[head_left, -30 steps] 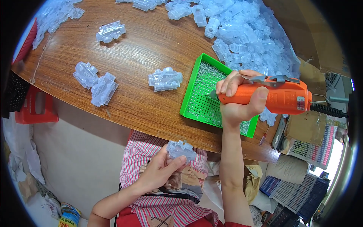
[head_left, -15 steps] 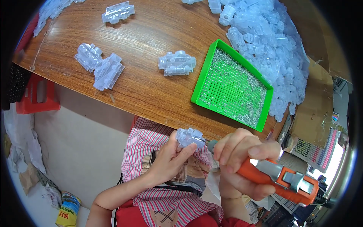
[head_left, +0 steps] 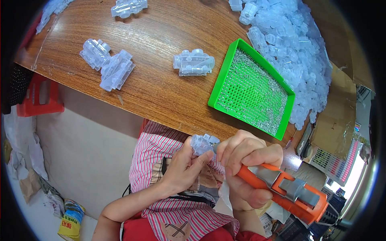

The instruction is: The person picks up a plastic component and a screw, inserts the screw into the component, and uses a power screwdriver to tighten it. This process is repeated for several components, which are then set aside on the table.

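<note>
A: Where is the clear plastic part [head_left: 202, 144] sitting?
B: In the left hand [head_left: 179, 166], just off the table [head_left: 152, 92] edge and above the striped apron [head_left: 146, 150]; thumb and fingers are gripping it closed.
A: And the right hand [head_left: 251, 160]?
B: It is wrapping around an orange power tool [head_left: 299, 199], whose nose end is pointing at the part's right side; the fingers are partly covering that end, so I cannot tell whether its tip is touching.
A: What is lying beyond them?
B: A green tray [head_left: 223, 74] is holding small silvery screws [head_left: 277, 108]; a loose clear piece [head_left: 194, 63] is lying to its left; farther left, two more pieces [head_left: 116, 71] are touching each other; a heap of clear pieces [head_left: 289, 48] is spreading along the tray's far right side.
</note>
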Motion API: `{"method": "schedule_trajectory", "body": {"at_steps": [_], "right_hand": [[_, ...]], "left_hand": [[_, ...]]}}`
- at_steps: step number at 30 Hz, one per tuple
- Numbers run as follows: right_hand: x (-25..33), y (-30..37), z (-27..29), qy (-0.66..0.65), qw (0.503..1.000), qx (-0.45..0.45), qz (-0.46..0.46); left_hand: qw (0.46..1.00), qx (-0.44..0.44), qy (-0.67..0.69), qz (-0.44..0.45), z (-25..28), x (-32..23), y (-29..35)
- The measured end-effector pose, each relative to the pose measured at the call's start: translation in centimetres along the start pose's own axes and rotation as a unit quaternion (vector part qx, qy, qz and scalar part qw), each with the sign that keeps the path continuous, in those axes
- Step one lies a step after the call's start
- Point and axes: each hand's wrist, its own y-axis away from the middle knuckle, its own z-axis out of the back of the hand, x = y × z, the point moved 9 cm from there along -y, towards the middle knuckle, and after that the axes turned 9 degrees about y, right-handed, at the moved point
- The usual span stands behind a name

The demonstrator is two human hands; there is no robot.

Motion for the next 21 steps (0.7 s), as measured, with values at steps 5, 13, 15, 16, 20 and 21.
{"method": "schedule_trajectory", "body": {"at_steps": [5,13,15,16,20,21], "right_hand": [[-0.1,0.3,-0.4,0.031,0.999,-0.001,-0.023],[2.4,-4.5,4.0,-0.105,0.989,-0.035,0.098],[0.9,-7.0,6.0,-0.096,0.987,-0.094,0.092],[0.3,-8.2,6.7,-0.050,0.986,-0.119,0.111],[-3.3,-9.7,6.8,-0.004,0.986,-0.156,0.054],[-3.8,-9.7,6.7,0.013,0.987,-0.152,0.048]], "left_hand": [[1.000,-0.002,0.007,0.012,0.3,-0.1,0.1],[0.996,0.050,-0.037,0.061,-0.2,-2.6,0.5],[0.994,0.058,-0.078,0.043,-0.3,-3.1,0.7],[0.996,0.066,-0.013,0.064,-0.6,-2.6,0.8],[0.984,0.098,0.079,0.127,-0.9,-1.2,0.6],[0.982,0.103,0.081,0.139,-0.9,-1.0,0.8]]}}
